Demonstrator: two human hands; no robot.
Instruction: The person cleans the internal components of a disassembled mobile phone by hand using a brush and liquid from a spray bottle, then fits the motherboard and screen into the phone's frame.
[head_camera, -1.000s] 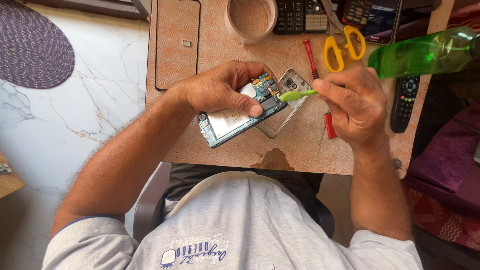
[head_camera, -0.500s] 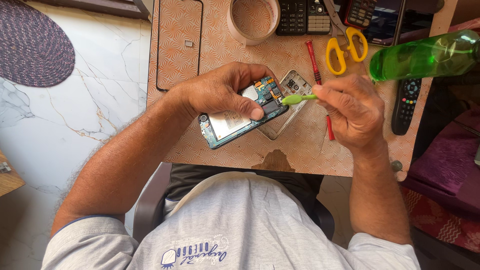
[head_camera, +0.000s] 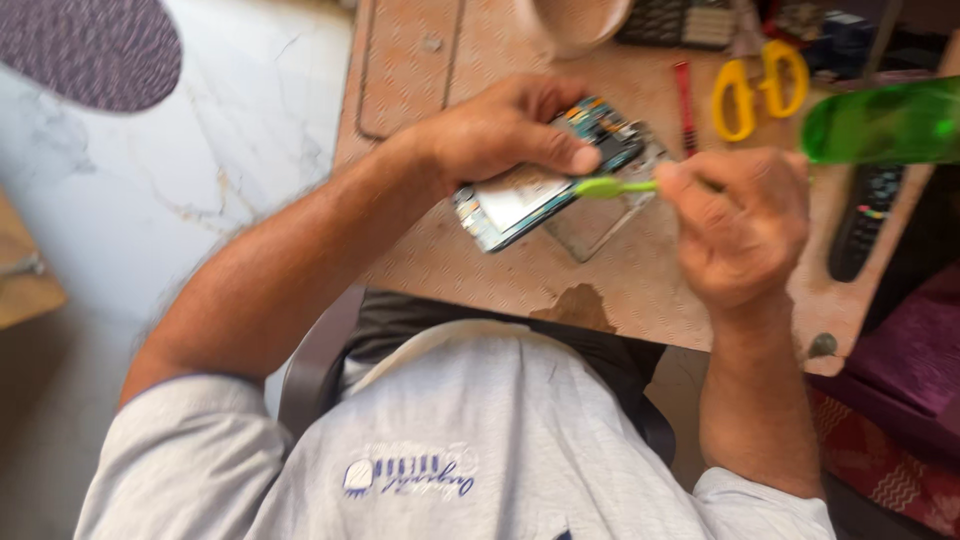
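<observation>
Both hands sit where they were. Right hand (head_camera: 740, 225) pinches a green tool (head_camera: 612, 186) against the opened phone (head_camera: 545, 185), clamped in the left hand (head_camera: 500, 130) above the table (head_camera: 640, 290) (frame blurred); slipping could gouge the exposed board.

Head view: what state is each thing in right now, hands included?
Opened mobile phone with exposed circuit board: back cover off, held tilted above the table.
Left hand: gripping the phone.
Right hand: closed on the tool.
Light green plastic tool: tip touching the phone.
Yellow-handled scissors: lying on the brown table.
</observation>
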